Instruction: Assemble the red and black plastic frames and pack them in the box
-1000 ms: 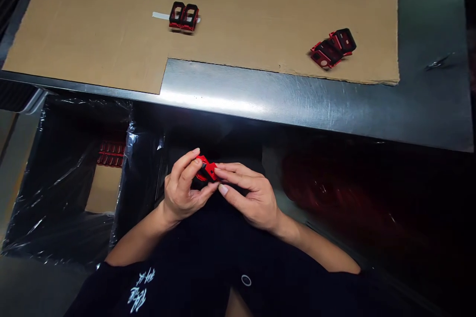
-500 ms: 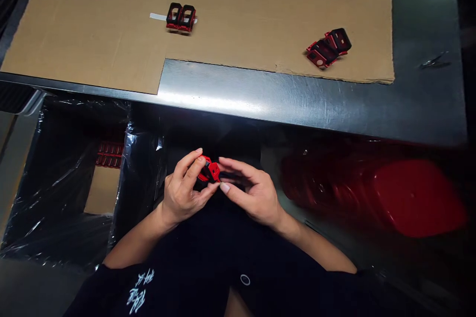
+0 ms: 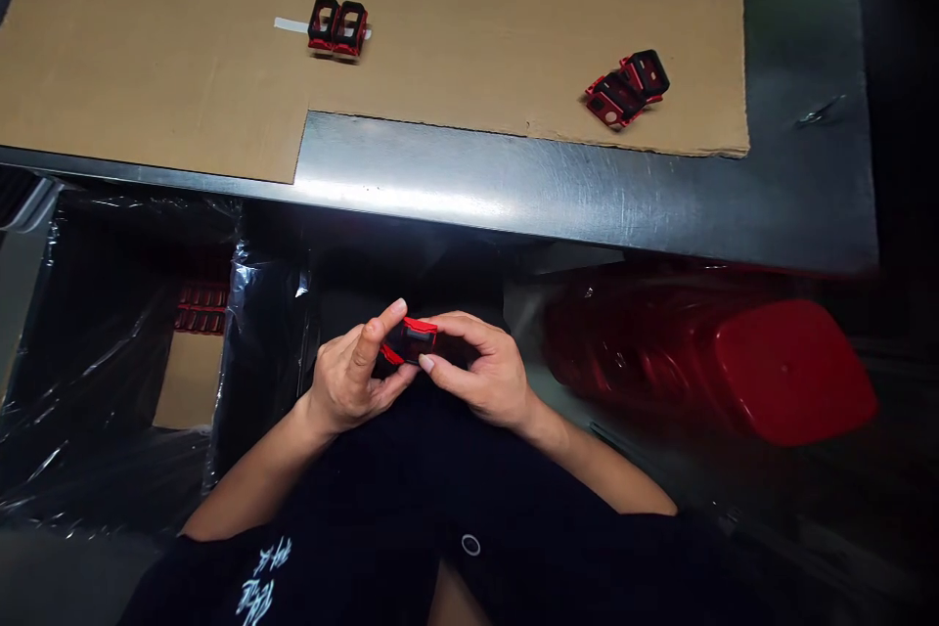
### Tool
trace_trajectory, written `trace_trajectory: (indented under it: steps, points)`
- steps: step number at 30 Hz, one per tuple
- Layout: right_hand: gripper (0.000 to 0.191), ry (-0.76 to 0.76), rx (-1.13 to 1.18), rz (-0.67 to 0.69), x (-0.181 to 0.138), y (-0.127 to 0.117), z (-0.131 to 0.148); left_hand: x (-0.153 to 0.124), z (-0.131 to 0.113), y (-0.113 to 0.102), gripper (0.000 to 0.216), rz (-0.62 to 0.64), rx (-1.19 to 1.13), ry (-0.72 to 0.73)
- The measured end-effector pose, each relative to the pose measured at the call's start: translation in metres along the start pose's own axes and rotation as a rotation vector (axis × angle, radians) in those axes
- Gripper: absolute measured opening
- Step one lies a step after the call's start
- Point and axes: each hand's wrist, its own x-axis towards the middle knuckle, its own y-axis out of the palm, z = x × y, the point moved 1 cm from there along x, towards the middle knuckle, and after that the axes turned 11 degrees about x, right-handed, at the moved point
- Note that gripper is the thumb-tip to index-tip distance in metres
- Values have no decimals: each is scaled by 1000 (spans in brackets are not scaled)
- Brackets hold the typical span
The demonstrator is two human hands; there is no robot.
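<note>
Two hands hold close together over a dark shirt: the left hand (image 3: 352,377) and right hand (image 3: 484,374) grip a red-and-black part (image 3: 409,340) narrowly between thumbs and fingers, below the steel table edge (image 3: 514,199). A plastic-lined box (image 3: 110,362) stands left; a blurred red stack (image 3: 792,372) lies right. Beyond, on a cardboard sheet (image 3: 147,49), a paired part (image 3: 338,26) and a tilted paired part (image 3: 627,88) lie well apart.

Unreadable white lettering (image 3: 256,582) on black shirt (image 3: 352,567)
</note>
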Motion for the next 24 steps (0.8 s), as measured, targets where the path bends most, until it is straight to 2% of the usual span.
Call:
trace_trajectory:
  steps: [5,10,14,19,22,24]
  points:
    - [41,-25,42,42,-5,-1,-5,1,4,-3,103,33,-119,29]
    - [63,-50,85,71,-9,0,-10,6,5,-5,78,69,-333,-49]
    - [52,-178,-36,119,-6,-3,-7,4,7,-4,82,74,-304,9]
    - [21,-158,11,200,-4,-6,-5,3,11,-6,81,55,-179,72]
    - [16,-149,15,182,-6,-6,-4,6,11,-10,75,37,-94,114]
    - [25,-159,-5,146,-6,-5,-4,8,11,-12,72,40,-59,127]
